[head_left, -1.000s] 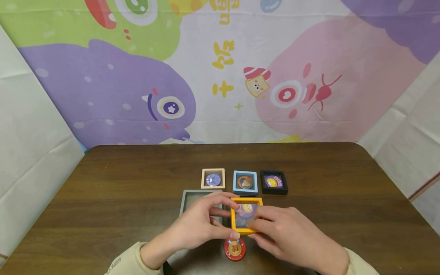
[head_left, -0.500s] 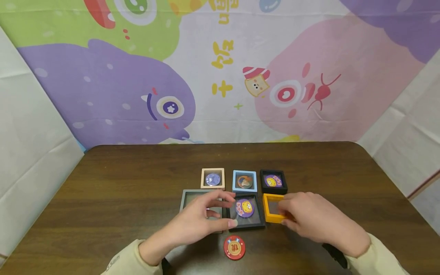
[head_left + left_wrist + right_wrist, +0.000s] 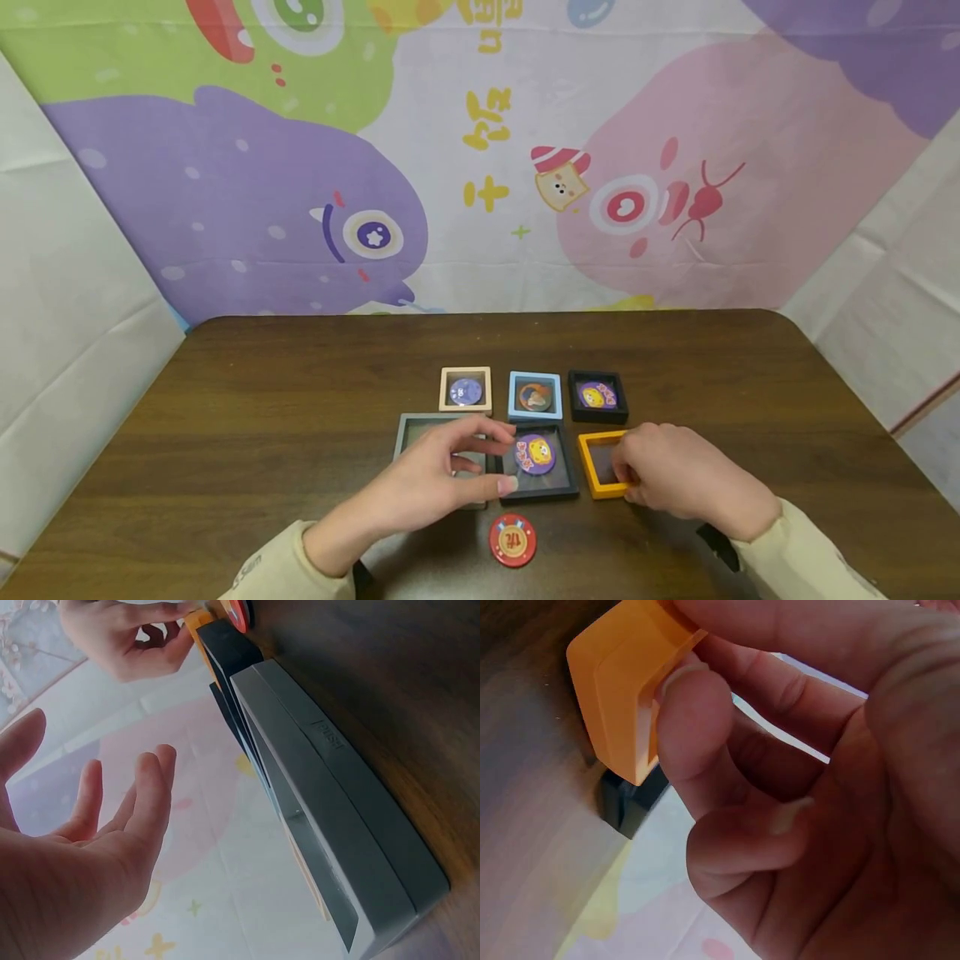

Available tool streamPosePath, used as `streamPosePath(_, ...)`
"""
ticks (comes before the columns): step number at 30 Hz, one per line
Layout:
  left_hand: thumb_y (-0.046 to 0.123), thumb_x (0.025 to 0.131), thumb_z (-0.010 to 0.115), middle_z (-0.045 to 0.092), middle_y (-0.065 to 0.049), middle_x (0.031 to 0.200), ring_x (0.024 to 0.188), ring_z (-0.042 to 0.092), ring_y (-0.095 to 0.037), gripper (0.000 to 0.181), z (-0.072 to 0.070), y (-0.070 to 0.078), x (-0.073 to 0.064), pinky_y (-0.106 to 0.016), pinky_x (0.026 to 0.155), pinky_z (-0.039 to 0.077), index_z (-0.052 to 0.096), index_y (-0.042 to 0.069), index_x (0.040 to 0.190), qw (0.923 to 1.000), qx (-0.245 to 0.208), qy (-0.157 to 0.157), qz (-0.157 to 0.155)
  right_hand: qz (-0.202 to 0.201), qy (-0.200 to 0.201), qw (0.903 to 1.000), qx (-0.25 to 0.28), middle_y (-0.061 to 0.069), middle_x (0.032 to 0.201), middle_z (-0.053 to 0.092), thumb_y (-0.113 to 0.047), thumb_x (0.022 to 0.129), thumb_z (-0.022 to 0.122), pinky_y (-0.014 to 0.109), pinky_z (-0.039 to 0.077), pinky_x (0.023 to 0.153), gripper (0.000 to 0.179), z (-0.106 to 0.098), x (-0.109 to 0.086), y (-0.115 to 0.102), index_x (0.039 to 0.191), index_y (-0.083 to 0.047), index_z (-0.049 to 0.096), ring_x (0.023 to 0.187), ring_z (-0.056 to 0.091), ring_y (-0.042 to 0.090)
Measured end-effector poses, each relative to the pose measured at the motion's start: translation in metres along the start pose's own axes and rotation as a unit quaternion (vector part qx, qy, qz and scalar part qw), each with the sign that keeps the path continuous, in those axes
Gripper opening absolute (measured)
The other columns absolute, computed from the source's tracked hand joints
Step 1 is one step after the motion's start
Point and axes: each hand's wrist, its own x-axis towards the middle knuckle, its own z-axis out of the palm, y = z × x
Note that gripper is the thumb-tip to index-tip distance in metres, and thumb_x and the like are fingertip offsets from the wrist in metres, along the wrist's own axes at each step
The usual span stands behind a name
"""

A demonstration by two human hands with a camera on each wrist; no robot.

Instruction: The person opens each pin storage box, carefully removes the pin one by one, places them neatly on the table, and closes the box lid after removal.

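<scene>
My right hand (image 3: 690,473) pinches the right side of a yellow square display frame (image 3: 590,468). In the right wrist view, fingers curl around the edge of that frame (image 3: 607,682). Just left of it lies a larger black display frame (image 3: 540,497), with a round purple badge (image 3: 535,454) showing a yellow character. My left hand (image 3: 431,483) hovers with relaxed, spread fingers over a grey display frame (image 3: 420,418), which it partly hides. The left wrist view shows nothing in that hand. Nearer the person, a round red badge (image 3: 513,540) lies on the table.
Behind the hands stand a cream frame (image 3: 465,410), a light blue frame (image 3: 535,416) and a small black frame (image 3: 598,418), each holding a round badge. A printed cloth (image 3: 480,275) hangs beyond the far edge of the brown table (image 3: 247,433).
My right hand has carried the yellow frame rightward off the black frame and purple badge, then slightly toward the person. My left hand has let go of it and stays nearly in place.
</scene>
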Motion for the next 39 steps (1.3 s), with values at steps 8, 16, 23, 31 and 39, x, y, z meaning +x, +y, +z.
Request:
streamPosePath(8,0.024,0.088,0.078,0.063,-0.005,0.127,0.117,0.061,-0.027,0.037,-0.001,0.002,-0.001,-0.042,0.094,0.051,0.064,0.011,0.120,1.0000,-0.006,0.002,0.002,0.013,-0.010,0.9999,-0.002,-0.012,0.064,0.047,-0.019,0.075,0.088,0.030,0.040,0.053,0.033,0.001,0.002,0.001,0.067,-0.024,0.056,0.058,0.044,0.010)
streamPosePath(16,0.024,0.088,0.078,0.062,-0.005,0.130,0.117,0.061,-0.027,0.037,-0.001,0.002,-0.001,-0.043,0.094,0.051,0.065,0.011,0.119,1.0000,-0.004,0.002,0.000,-0.065,0.121,0.9897,-0.043,-0.016,0.074,0.049,-0.018,0.078,0.084,0.027,0.043,0.055,0.022,0.001,0.005,-0.009,0.074,-0.025,0.064,0.064,0.045,0.004)
streamPosePath(23,0.024,0.088,0.077,0.061,-0.006,0.129,0.116,0.061,-0.028,0.036,-0.001,0.001,0.000,-0.043,0.094,0.051,0.064,0.011,0.120,1.0000,-0.001,0.002,0.002,-0.154,0.140,0.9775,-0.034,-0.012,0.083,0.055,-0.018,0.083,0.082,0.023,0.049,0.060,0.010,0.012,0.013,-0.023,0.089,-0.018,0.074,0.070,0.048,0.000)
streamPosePath(31,0.027,0.089,0.076,0.064,-0.003,0.118,0.113,0.061,-0.027,0.032,-0.002,0.000,0.001,-0.033,0.088,0.053,0.066,0.016,0.117,0.9998,0.009,-0.001,-0.016,-0.174,0.098,0.9797,-0.014,-0.012,0.086,0.051,-0.018,0.085,0.081,0.021,0.050,0.066,0.009,0.020,0.017,-0.028,0.089,-0.017,0.074,0.074,0.049,-0.001)
streamPosePath(39,0.027,0.092,0.073,0.064,-0.006,0.120,0.111,0.061,-0.027,0.029,-0.003,0.002,-0.001,-0.031,0.081,0.054,0.066,0.015,0.117,0.9996,0.003,-0.017,-0.023,-0.175,0.146,0.9716,-0.064,-0.011,0.082,0.046,-0.022,0.082,0.084,0.024,0.048,0.061,0.013,0.029,0.019,-0.034,0.082,-0.018,0.071,0.069,0.045,0.002)
